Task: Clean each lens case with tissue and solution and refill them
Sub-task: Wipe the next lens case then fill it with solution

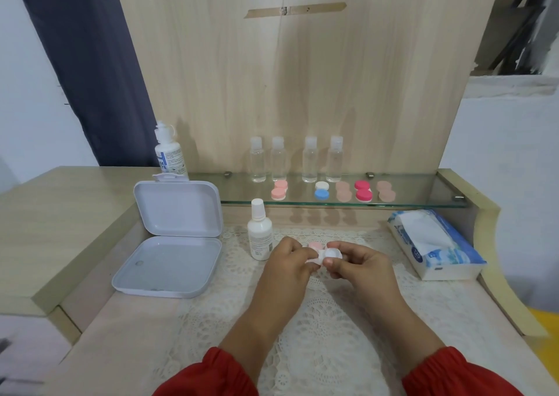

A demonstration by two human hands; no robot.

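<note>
Right now my left hand (284,259) and right hand (354,259) both pinch the lens case (320,252) above the lace mat (317,320) (pink cap on, I think); I should twist gently, keeping it level.

Bright even light, soft shadows, wide-angle edge bending.

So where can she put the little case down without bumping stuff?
On the lace mat near her, between her forearms and the front edge. Also between her right hand and the tissue pack. It is crowded by the white bottle and open box beside her left hand.
</note>
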